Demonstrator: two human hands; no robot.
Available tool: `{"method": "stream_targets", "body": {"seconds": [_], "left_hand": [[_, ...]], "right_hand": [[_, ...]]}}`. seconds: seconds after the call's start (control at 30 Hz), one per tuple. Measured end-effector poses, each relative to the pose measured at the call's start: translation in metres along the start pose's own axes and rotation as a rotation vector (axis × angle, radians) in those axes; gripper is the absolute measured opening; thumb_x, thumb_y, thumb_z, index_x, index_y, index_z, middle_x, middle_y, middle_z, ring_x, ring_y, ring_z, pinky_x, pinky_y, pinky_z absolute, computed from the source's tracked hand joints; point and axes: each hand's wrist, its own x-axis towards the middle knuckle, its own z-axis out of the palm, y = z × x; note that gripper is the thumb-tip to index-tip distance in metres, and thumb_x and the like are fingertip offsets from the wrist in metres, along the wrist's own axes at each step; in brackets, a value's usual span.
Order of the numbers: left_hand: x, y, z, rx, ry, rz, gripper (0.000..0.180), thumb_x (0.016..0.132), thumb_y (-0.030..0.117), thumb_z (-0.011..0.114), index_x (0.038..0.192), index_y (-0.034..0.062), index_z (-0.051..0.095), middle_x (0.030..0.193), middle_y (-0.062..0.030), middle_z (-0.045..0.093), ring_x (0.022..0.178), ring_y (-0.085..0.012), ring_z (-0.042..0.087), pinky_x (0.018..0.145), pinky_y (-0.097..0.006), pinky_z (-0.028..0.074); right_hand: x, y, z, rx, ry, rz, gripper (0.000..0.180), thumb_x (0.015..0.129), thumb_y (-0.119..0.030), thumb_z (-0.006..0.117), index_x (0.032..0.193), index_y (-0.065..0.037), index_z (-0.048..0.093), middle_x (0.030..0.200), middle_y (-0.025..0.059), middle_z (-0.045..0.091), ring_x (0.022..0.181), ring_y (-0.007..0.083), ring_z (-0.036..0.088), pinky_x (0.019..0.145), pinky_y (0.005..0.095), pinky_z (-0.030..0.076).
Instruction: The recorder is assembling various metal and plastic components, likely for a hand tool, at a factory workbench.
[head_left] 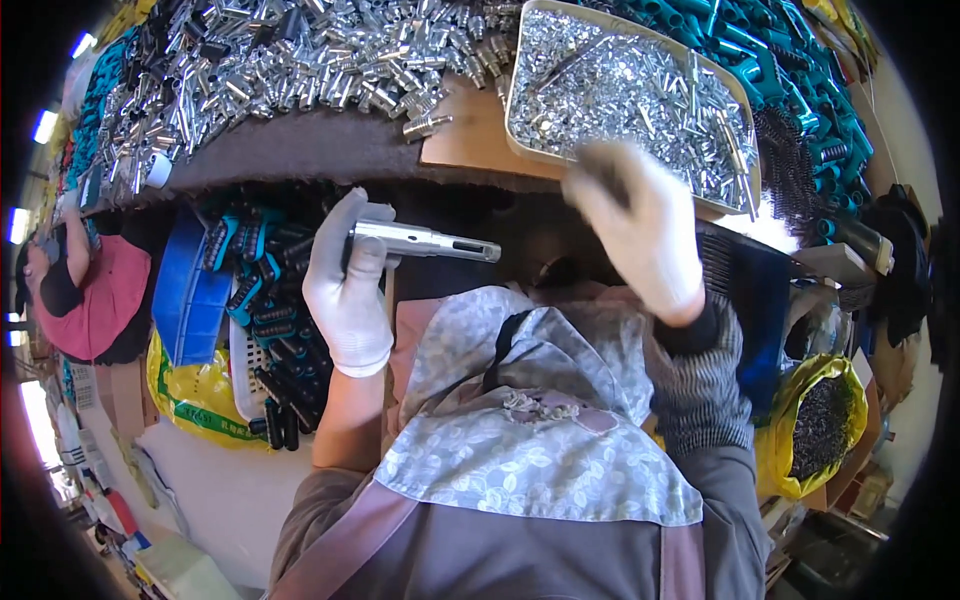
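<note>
My left hand (345,285), in a white glove, is closed around one end of a silver metal tube (425,241). The tube points to the right, and a long slot shows near its free end. My right hand (645,225), gloved too, hovers by the near edge of a shallow tray (512,105) heaped with small shiny metal parts (620,95). Motion smears its fingertips, so whether it holds anything is unclear. Under both hands lies the grey floral apron (540,450) on my lap.
Silver metal sleeves (330,60) cover the bench's far left. Teal tool housings (780,70) are piled at far right. Beside my left arm stand a blue bin (190,300) and black-and-teal handles (275,325). A yellow sack (780,455) sits at right; another person (100,295) is at far left.
</note>
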Motion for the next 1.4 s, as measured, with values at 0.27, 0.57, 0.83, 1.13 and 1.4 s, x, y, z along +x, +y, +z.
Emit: {"method": "stream_targets", "body": {"seconds": [0.27, 0.57, 0.83, 1.13, 1.4], "left_hand": [[-0.026, -0.005, 0.053, -0.305, -0.286, -0.31, 0.06, 0.094, 0.032, 0.074, 0.136, -0.0064, 0.057, 0.115, -0.0143, 0.069, 0.096, -0.0153, 0.064, 0.084, -0.027, 0.05], [-0.009, 0.016, 0.072, 0.419, -0.955, 0.113, 0.038, 0.077, 0.011, 0.074, 0.113, -0.0017, 0.07, 0.101, -0.0154, 0.072, 0.091, -0.0265, 0.071, 0.08, -0.034, 0.055], [-0.026, 0.01, 0.103, 0.659, -1.382, 0.42, 0.04, 0.085, 0.033, 0.073, 0.12, 0.0147, 0.069, 0.103, -0.0086, 0.072, 0.091, -0.0282, 0.071, 0.074, -0.037, 0.057], [-0.062, -0.019, 0.121, 0.402, -1.198, 0.199, 0.032, 0.079, 0.019, 0.078, 0.107, 0.0045, 0.075, 0.108, -0.0155, 0.074, 0.102, -0.0317, 0.071, 0.086, -0.037, 0.057], [-0.086, -0.015, 0.126, 0.375, -1.084, 0.067, 0.031, 0.078, 0.011, 0.083, 0.106, 0.0, 0.074, 0.096, -0.0188, 0.075, 0.082, -0.0301, 0.074, 0.073, -0.034, 0.056]], "right_hand": [[-0.118, 0.049, -0.015, 0.695, -0.318, 0.575, 0.033, 0.095, -0.013, 0.064, 0.123, 0.004, 0.064, 0.098, 0.0092, 0.07, 0.078, 0.0131, 0.065, 0.073, 0.0254, 0.054], [-0.136, 0.069, -0.033, 0.892, -0.261, 0.661, 0.046, 0.094, -0.025, 0.07, 0.126, 0.006, 0.061, 0.099, 0.0103, 0.069, 0.077, 0.014, 0.065, 0.069, 0.0254, 0.053], [-0.16, 0.077, -0.003, 0.516, -0.265, 0.353, 0.039, 0.088, -0.009, 0.066, 0.126, 0.0, 0.063, 0.106, 0.0189, 0.071, 0.094, 0.0278, 0.071, 0.085, 0.0355, 0.056], [-0.179, 0.147, -0.076, 0.167, 0.088, 0.306, 0.019, 0.09, -0.016, 0.066, 0.099, -0.002, 0.074, 0.099, 0.0145, 0.072, 0.088, 0.0287, 0.071, 0.081, 0.0355, 0.057], [-0.301, 0.282, -0.134, -0.683, -0.117, 0.564, 0.014, 0.08, -0.013, 0.067, 0.092, -0.006, 0.072, 0.094, 0.0168, 0.066, 0.093, 0.04, 0.064, 0.082, 0.0488, 0.052]]}}
